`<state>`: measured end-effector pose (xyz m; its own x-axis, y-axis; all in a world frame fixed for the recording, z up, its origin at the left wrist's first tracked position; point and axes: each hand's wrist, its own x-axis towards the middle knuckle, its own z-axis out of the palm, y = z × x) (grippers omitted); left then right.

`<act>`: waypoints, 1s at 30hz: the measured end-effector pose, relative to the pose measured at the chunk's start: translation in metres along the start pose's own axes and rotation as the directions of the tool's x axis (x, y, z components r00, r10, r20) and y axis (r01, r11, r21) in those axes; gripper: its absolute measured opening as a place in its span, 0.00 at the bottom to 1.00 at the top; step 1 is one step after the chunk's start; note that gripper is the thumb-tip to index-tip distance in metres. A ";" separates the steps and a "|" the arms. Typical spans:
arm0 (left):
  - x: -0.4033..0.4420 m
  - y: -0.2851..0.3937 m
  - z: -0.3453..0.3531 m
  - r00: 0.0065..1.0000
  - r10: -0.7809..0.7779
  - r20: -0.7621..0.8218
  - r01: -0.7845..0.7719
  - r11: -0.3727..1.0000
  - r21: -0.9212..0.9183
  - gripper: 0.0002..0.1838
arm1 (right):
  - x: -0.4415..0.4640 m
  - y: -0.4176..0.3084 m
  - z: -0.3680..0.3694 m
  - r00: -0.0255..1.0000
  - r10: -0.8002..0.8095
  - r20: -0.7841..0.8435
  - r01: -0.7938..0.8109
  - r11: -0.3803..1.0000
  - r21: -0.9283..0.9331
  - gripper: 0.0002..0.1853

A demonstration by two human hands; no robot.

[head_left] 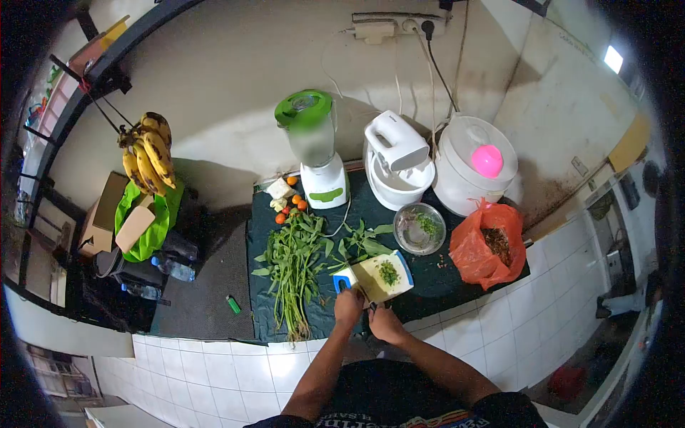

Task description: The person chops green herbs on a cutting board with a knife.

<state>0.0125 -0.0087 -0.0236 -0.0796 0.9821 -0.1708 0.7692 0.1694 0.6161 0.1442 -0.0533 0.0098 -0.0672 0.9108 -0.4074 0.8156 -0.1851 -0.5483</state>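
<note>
A white cutting board (365,274) with blue ends lies near the front edge of the table. Chopped green pieces (388,273) sit in a small heap on it. My right hand (386,323) is closed around the dark handle of a knife (372,306) at the board's near edge. Beside it, my left hand (348,307) is at the board's near left corner, by the blue handle. Its fingers are curled, and what they hold is too small to make out. A bunch of leafy green vegetables (292,267) lies left of the board.
Behind the board stands a metal bowl (410,242) with chopped greens. A red plastic bag (471,250) is at right. A green-lidded blender (325,182), a white mixer (399,146) and a white round container (457,171) line the back. Small tomatoes (296,200) lie beside the blender; bananas (148,153) hang left.
</note>
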 end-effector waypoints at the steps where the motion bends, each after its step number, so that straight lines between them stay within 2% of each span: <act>1: -0.001 0.003 -0.001 1.000 -0.009 -0.026 0.009 1.000 0.002 0.13 | 0.002 0.004 0.005 1.000 0.006 0.002 -0.006 1.000 -0.001 0.22; 4: -0.008 0.019 -0.013 0.998 -0.033 -0.053 0.033 0.999 -0.007 0.14 | 0.012 0.014 0.014 0.997 -0.042 -0.071 0.044 0.999 0.025 0.21; 6: -0.009 0.024 -0.014 0.997 -0.049 -0.059 0.048 0.999 -0.018 0.14 | 0.019 0.016 0.010 0.993 -0.106 -0.045 0.107 0.994 0.012 0.21; 8: -0.004 0.020 -0.010 1.000 -0.025 -0.018 0.026 0.998 0.052 0.14 | 0.020 0.011 0.003 0.985 -0.172 -0.029 0.172 0.985 0.005 0.21; 11: 0.001 0.016 -0.008 0.999 -0.027 0.036 0.024 0.996 0.089 0.14 | 0.001 0.004 0.001 0.989 -0.121 -0.089 0.124 0.992 0.035 0.20; 14: 0.004 0.014 -0.006 0.998 -0.054 0.043 0.050 0.995 0.088 0.15 | -0.007 0.000 0.003 0.995 0.083 0.059 -0.088 0.992 0.090 0.25; 17: 0.002 0.010 -0.008 0.998 0.010 0.065 -0.012 1.000 0.029 0.15 | 0.002 0.013 0.013 0.999 0.053 0.007 -0.053 0.990 0.130 0.26; 21: 0.000 0.008 -0.004 0.998 0.048 0.045 -0.051 0.997 0.064 0.15 | -0.008 0.002 -0.003 0.998 0.058 0.025 -0.061 0.981 0.183 0.23; 24: 0.000 0.012 -0.002 0.998 -0.016 0.058 0.011 0.996 0.087 0.15 | -0.023 0.017 0.004 0.999 0.023 -0.039 -0.020 0.997 0.080 0.21; 26: -0.005 0.018 -0.006 0.998 -0.032 0.060 0.023 0.989 0.149 0.14 | -0.031 0.043 0.010 0.930 -0.275 -0.244 0.234 0.955 -0.183 0.20; 27: -0.002 0.017 -0.004 0.998 -0.028 0.057 0.020 0.988 0.152 0.14 | -0.026 0.059 0.012 0.928 -0.277 -0.248 0.236 0.955 -0.180 0.20; 29: 0.002 0.010 0.010 0.987 0.098 0.130 -0.120 0.978 0.173 0.12 | -0.016 0.087 0.020 0.840 -0.411 -0.355 0.271 0.883 -0.382 0.20; 30: 0.005 0.011 0.014 0.987 0.098 0.130 -0.120 0.977 0.178 0.12 | -0.025 0.067 -0.017 0.921 -0.202 -0.333 0.159 0.976 -0.152 0.20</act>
<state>0.0295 -0.0036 -0.0288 0.0793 0.9749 -0.2082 0.8735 0.0327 0.4856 0.2107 -0.0824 -0.0045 -0.0350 0.9992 -0.0217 0.8722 0.0199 -0.4888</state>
